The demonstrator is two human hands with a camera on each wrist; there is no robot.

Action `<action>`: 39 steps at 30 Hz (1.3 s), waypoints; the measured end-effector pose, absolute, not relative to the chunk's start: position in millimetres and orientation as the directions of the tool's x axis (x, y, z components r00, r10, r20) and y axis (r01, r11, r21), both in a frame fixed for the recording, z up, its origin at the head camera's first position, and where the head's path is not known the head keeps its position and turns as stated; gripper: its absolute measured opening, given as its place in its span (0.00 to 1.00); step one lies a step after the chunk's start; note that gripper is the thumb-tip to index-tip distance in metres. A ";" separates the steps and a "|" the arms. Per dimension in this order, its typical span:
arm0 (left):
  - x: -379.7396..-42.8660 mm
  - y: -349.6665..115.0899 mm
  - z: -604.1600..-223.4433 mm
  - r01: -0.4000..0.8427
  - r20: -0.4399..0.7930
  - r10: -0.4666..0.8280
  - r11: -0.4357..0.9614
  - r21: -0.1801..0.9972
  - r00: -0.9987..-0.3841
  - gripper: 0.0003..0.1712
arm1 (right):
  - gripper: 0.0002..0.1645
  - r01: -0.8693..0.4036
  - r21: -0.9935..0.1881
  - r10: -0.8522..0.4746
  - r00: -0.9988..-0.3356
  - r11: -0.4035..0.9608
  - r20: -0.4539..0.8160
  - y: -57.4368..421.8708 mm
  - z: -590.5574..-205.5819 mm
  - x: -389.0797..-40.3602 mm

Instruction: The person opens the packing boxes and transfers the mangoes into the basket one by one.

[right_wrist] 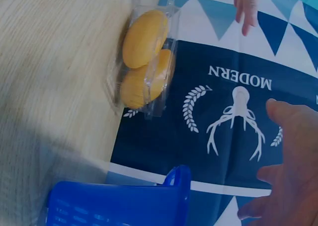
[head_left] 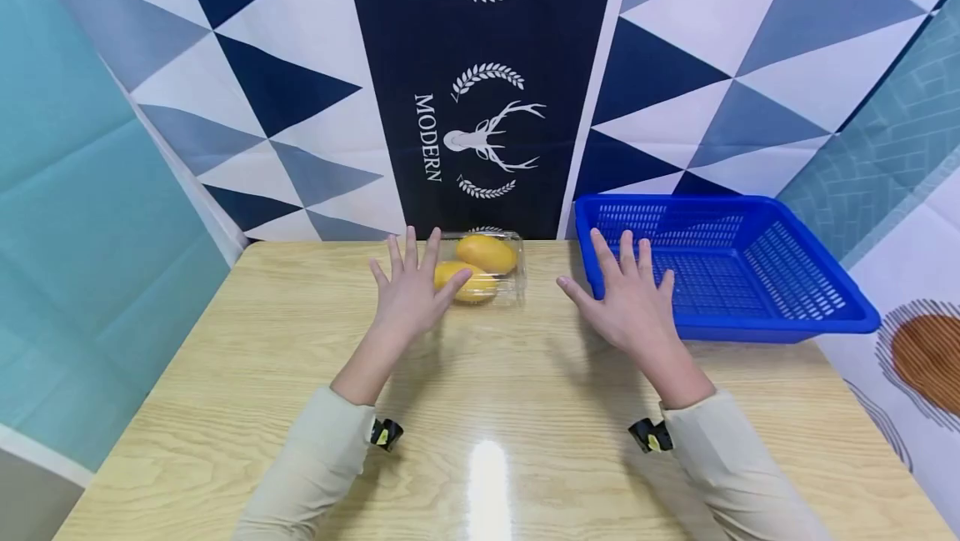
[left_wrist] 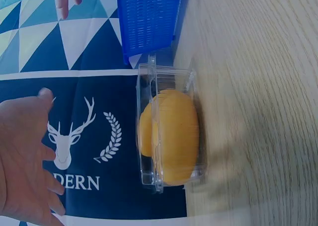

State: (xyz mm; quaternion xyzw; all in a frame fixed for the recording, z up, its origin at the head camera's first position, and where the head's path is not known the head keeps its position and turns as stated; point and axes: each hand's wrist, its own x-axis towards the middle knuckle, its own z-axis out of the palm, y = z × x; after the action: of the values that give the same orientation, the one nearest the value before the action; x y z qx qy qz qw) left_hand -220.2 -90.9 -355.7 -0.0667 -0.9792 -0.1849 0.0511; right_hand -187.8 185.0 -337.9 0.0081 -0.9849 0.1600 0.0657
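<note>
My left hand (head_left: 408, 295) hovers above the table with its fingers spread, its thumb overlapping a clear plastic box (head_left: 517, 291) in the head view. Inside that box lie two yellow mangoes (head_left: 486, 253), side by side; the left wrist view shows the nearer mango (left_wrist: 176, 136) through the clear wall, apart from the hand. My right hand (head_left: 630, 303) is also raised with spread fingers, overlapping the left end of a blue plastic basket (head_left: 780, 328). Neither hand holds anything.
The basket stands at the back right of the wooden table (head_left: 525, 408), its right end reaching the table's side edge. Behind the table hangs a patterned cloth (head_left: 480, 41) with a deer head print. A teal cloth (head_left: 97, 191) covers the left side.
</note>
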 end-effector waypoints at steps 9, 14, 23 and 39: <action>-222.0 -100.5 -355.4 0.174 0.188 0.097 0.872 0.457 -0.977 0.44 | 0.54 -0.067 -0.328 0.006 -0.977 0.942 0.215 183.8 -338.2 -189.8; -223.4 -105.2 -357.3 0.182 0.212 0.063 0.775 0.605 -0.975 0.43 | 0.54 -0.088 -0.344 0.003 -0.967 0.935 0.256 183.2 -341.6 -190.8; -226.6 -115.3 -362.0 0.158 0.207 -0.004 0.630 0.760 -0.978 0.40 | 0.48 -0.160 -0.409 -0.022 -0.946 0.898 0.323 177.6 -346.9 -193.5; -241.6 -127.6 -393.8 -0.029 -0.008 -0.049 0.452 0.892 -0.999 0.35 | 0.37 -0.294 -0.430 -0.087 -0.894 0.853 0.439 158.6 -352.9 -200.6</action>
State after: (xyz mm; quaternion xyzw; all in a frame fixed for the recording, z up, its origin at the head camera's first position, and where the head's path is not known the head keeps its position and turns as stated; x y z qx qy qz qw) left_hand -241.6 -127.6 -393.8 0.0230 -0.8520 -0.5229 0.0093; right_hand -200.6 158.6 -352.9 0.1015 -0.9402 0.2510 0.2066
